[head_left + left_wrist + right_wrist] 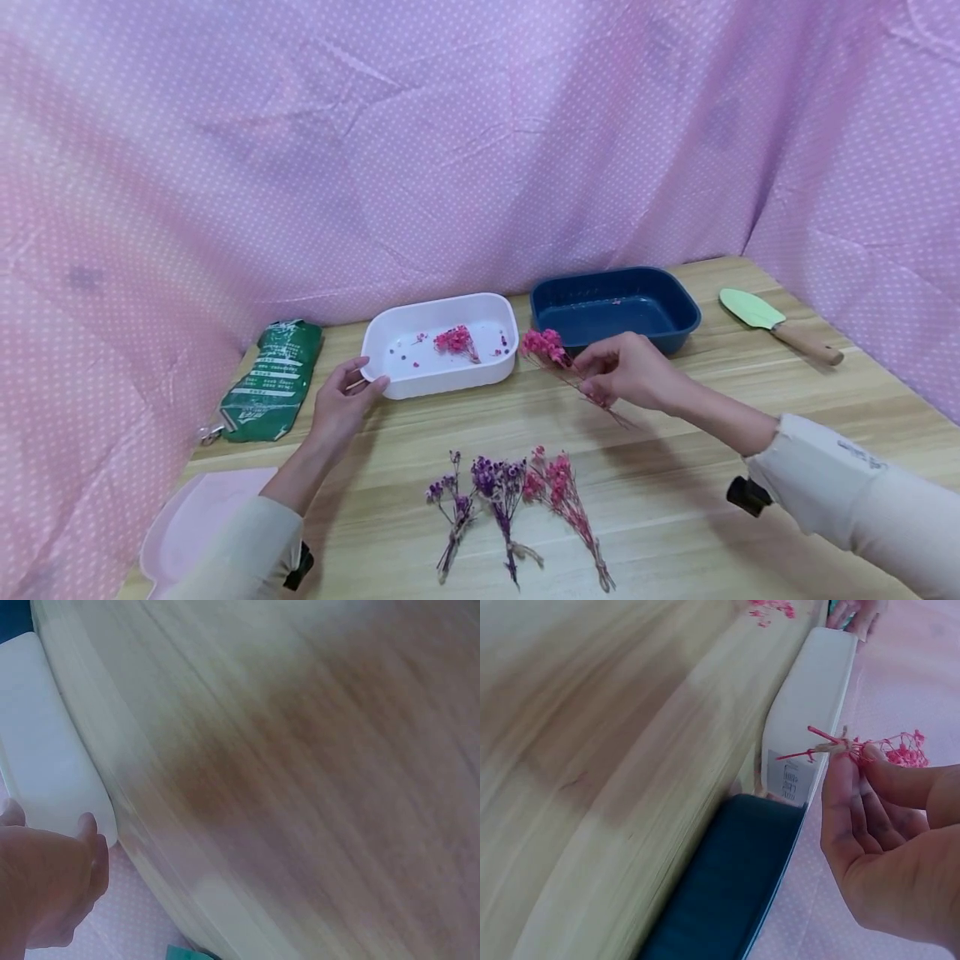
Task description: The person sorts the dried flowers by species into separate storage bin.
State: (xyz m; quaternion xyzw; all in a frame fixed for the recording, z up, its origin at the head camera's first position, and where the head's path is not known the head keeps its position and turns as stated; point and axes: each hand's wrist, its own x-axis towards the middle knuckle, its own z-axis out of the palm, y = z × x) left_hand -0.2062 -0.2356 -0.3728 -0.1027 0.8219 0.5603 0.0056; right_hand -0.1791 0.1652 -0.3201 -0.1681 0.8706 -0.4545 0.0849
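In the head view my right hand (633, 371) pinches a small bunch of pink dried flowers (546, 346) by its stems, between thumb and fingers. The flower heads point left, near the right end of a white plastic tub (442, 385). Twine around the stems shows in the right wrist view, beside the fingertips. At the tub's left end, my left hand (347, 404) holds the corner, thumb on the front wall and fingers at the rim. A pink flower cluster (456, 340) and several loose petals lie inside the tub.
Two purple dried bunches (453, 517) (501, 492) and a pink one (566, 492) lie in front. Right of the white tub stands a dark blue tub (615, 317). A green trowel (753, 308) lies far right, a green bag (273, 383) and pink tray (202, 517) left.
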